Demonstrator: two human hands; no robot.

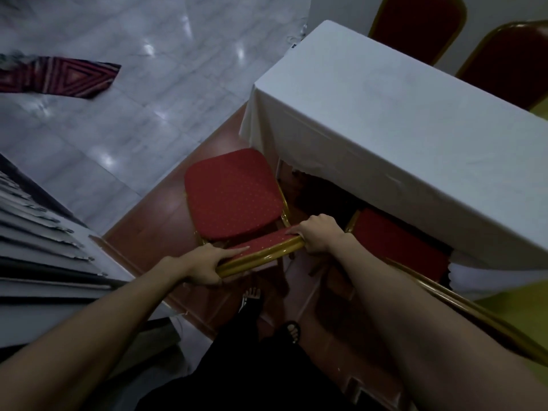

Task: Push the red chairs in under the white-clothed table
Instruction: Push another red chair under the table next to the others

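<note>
Your second red chair [397, 241] has its seat partly hidden under the white tablecloth [400, 120]; its back runs off the right edge. The two far chairs [421, 25] are cut by the top and right edges, with seats behind the table. Your held chair's legs [286, 218] are mostly hidden by its seat. The patterned cloth [59, 77] and floor at the left are motion-blurred. Under-table space is too dark to read.

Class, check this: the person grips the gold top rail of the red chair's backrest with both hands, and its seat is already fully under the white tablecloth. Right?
Not quite. Both the left hand and right hand grip the backrest rail, but the head view shows the seat still almost wholly out beside the white-clothed table.
</note>
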